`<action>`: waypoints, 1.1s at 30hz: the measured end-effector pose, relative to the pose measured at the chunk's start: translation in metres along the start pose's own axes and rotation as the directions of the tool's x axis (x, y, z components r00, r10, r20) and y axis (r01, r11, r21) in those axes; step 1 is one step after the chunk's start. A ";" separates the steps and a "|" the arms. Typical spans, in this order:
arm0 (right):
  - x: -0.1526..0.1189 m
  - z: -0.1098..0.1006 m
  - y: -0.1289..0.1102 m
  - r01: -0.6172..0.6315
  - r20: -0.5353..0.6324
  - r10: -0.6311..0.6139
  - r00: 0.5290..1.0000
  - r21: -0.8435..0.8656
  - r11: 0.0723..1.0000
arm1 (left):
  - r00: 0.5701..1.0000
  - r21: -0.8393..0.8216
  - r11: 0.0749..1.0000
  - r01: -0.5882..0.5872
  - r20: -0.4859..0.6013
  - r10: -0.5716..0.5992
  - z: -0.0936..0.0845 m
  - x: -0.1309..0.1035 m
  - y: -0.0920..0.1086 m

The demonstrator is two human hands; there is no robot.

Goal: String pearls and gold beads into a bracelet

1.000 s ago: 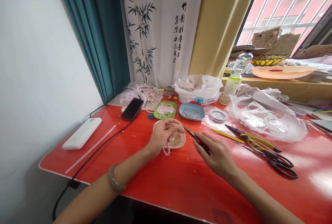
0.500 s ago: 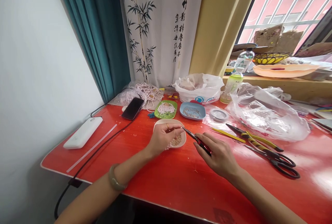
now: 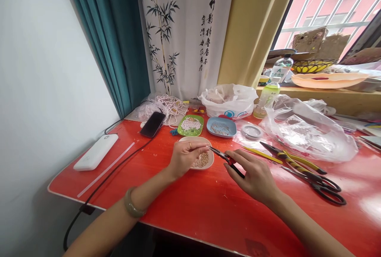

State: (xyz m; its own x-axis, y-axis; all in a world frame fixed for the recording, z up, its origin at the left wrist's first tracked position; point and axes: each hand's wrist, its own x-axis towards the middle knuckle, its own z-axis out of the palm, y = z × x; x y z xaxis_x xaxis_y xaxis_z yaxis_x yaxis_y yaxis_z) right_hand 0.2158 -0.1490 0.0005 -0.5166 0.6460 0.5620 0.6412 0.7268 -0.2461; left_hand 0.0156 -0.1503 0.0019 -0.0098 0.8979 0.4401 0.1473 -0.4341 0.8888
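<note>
My left hand (image 3: 186, 158), a ring on one finger, is closed in a pinch over a pale dish (image 3: 212, 158). What its fingertips hold is too small to make out. Small gold beads (image 3: 202, 161) lie in the dish beneath. My right hand (image 3: 253, 173) grips pliers with dark and red handles (image 3: 230, 161), and their narrow tip meets the left fingertips. Behind the dish are a green tray (image 3: 195, 132) of pinkish-white beads (image 3: 190, 123) and a blue tray (image 3: 222, 133) with small metallic pieces (image 3: 220, 128).
On the right lie yellow tweezers (image 3: 262, 154), larger yellow-black pliers (image 3: 291, 160) and black scissors (image 3: 318, 183). Plastic bags (image 3: 309, 130), a roll of tape or wire (image 3: 252, 131) and a bottle (image 3: 266, 100) stand farther back. A phone (image 3: 153, 124), power bank (image 3: 95, 152) and cable (image 3: 119, 165) are left.
The pliers and my right hand have shifted slightly right and turned a little, with more red handle showing. Pink beads seen below my left hand are out of sight now.
</note>
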 end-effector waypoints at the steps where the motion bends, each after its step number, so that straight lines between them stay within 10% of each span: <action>1: 0.000 -0.001 0.000 -0.010 0.011 0.010 1.000 0.010 1.000 | 1.000 0.014 1.000 -0.011 -0.002 0.011 0.000 0.000 0.000; 33: 0.003 -0.009 -0.010 -0.117 0.138 0.099 0.985 0.128 0.985 | 0.989 0.103 0.984 -0.145 0.021 0.144 0.000 0.002 -0.009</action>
State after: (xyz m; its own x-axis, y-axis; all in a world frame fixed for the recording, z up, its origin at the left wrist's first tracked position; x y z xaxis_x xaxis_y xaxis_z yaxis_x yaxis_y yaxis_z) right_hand 0.2135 -0.1566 0.0117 -0.5240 0.7406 0.4205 0.6194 0.6703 -0.4087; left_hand 0.0140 -0.1448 -0.0049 0.0322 0.8275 0.5606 0.2485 -0.5499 0.7974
